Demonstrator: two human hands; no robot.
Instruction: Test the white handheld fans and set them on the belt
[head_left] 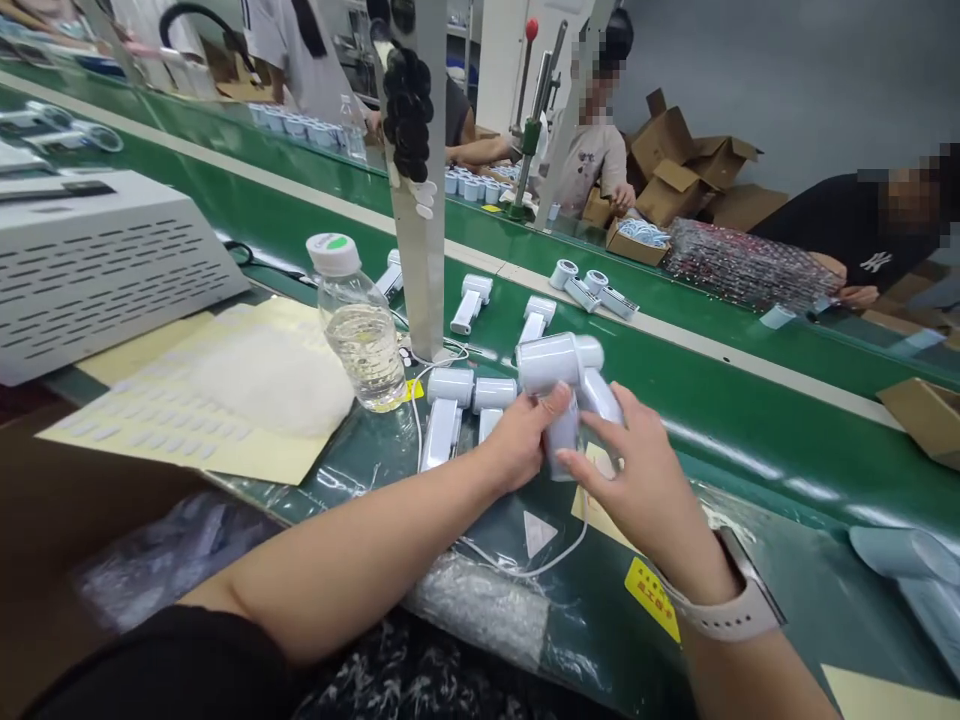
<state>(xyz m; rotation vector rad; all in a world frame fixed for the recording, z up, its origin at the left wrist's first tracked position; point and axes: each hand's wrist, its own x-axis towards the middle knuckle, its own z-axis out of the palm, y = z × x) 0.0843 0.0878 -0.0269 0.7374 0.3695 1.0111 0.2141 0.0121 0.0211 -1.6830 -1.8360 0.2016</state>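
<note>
Over the front of the bench, my left hand grips a pale blue hair dryer, its thumb on the body below the barrel-shaped head. Right behind it is a second pale blue hair dryer, blurred, with the fingers of my right hand curled around its handle. My right thumb reaches close to the first dryer's handle; whether it touches is unclear. Two more dryers, one a standing hair dryer and the other a partly hidden hair dryer, are left of my hands.
A water bottle stands by a metal post. Left are a yellow sheet with white stickers and a vented white machine. More dryers lie on the green conveyor. Co-workers sit across; a thin cable loops nearby.
</note>
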